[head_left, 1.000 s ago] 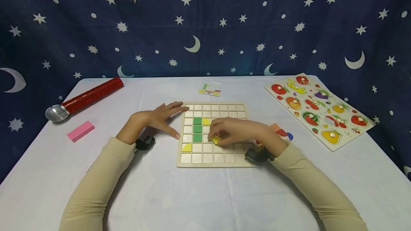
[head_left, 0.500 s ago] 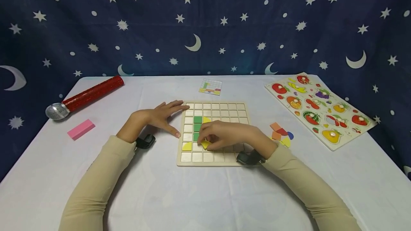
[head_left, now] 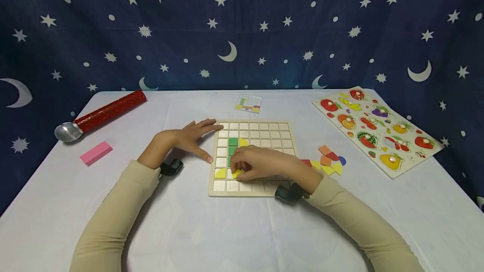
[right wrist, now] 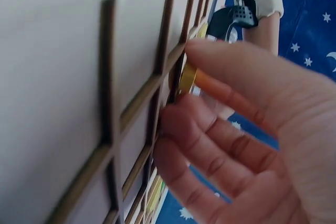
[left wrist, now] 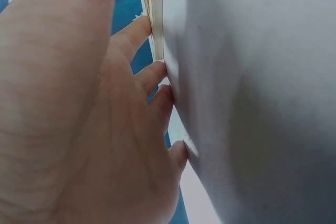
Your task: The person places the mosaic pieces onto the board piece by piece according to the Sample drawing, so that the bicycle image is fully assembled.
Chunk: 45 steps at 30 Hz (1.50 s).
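The right hand [head_left: 261, 163] covers part of its yellow tile [head_left: 237, 174], most of the lowest green tile [head_left: 228, 162] and some squares of the wooden grid board [head_left: 242, 194]. The little picture card's [head_left: 248, 103] squares are too tiny to count. The bottom edge cuts off the left sleeve [head_left: 107, 217] and right sleeve [head_left: 366, 217].

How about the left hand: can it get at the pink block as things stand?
Likely yes: the left hand holds nothing, resting at the left edge of the grid board, and no object shows between it and the pink block.
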Motion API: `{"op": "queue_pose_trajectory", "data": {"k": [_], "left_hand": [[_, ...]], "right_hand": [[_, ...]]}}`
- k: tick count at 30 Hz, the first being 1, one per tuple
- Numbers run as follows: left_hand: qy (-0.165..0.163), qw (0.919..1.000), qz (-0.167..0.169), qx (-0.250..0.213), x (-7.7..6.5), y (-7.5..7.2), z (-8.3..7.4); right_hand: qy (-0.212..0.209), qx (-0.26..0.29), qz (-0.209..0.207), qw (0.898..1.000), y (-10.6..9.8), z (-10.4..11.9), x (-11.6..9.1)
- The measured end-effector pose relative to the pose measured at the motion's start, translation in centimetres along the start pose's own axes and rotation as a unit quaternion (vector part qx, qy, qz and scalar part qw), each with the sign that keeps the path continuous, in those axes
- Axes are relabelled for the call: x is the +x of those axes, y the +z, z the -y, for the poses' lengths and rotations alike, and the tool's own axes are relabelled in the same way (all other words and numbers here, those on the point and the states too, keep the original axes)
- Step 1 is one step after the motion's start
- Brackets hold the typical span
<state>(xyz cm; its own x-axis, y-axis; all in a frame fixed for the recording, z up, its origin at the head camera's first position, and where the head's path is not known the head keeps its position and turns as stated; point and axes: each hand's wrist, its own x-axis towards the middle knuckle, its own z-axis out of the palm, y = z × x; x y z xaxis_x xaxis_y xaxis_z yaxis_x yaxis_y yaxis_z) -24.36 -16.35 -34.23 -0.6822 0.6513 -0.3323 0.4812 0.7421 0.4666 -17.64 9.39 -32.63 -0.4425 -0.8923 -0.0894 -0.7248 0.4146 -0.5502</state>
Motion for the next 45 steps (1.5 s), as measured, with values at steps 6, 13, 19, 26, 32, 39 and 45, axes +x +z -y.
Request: {"op": "queue_pose_trajectory", "data": {"k": [6, 13, 19, 26, 32, 39, 45], "left_hand": [[0.005, 1.0000, -0.001, 0.002, 0.1, 0.0, 0.1], [-0.003, 1.0000, 0.002, -0.002, 0.0, 0.1, 0.0], [0.003, 1.0000, 0.001, -0.003, 0.0, 0.0, 0.1], [0.003, 1.0000, 0.005, -0.003, 0.3, 0.1, 0.1], [0.000, 1.0000, 0.002, -0.006, 0.1, 0.0, 0.1], [-0.002, 1.0000, 0.003, -0.006, 0.1, -0.1, 0.0], [-0.001, 1.0000, 0.001, -0.005, 0.1, 0.0, 0.0]], "right_hand": [[0.022, -0.011, -0.029, 0.999, 0.5, 0.5, 0.3], [0.027, -0.009, -0.029, 0.999, 0.7, 1.0, 0.5], [0.022, -0.008, -0.023, 0.999, 0.6, 0.8, 0.5], [0.006, -0.008, -0.009, 1.000, 0.6, 0.1, 0.1], [-0.025, 0.004, 0.003, 1.000, 0.4, -0.3, -0.6], [-0.033, 0.013, 0.009, 0.999, 0.0, -0.9, -2.2], [-0.013, 0.013, 0.009, 1.000, -0.4, -1.2, -3.5]]}}
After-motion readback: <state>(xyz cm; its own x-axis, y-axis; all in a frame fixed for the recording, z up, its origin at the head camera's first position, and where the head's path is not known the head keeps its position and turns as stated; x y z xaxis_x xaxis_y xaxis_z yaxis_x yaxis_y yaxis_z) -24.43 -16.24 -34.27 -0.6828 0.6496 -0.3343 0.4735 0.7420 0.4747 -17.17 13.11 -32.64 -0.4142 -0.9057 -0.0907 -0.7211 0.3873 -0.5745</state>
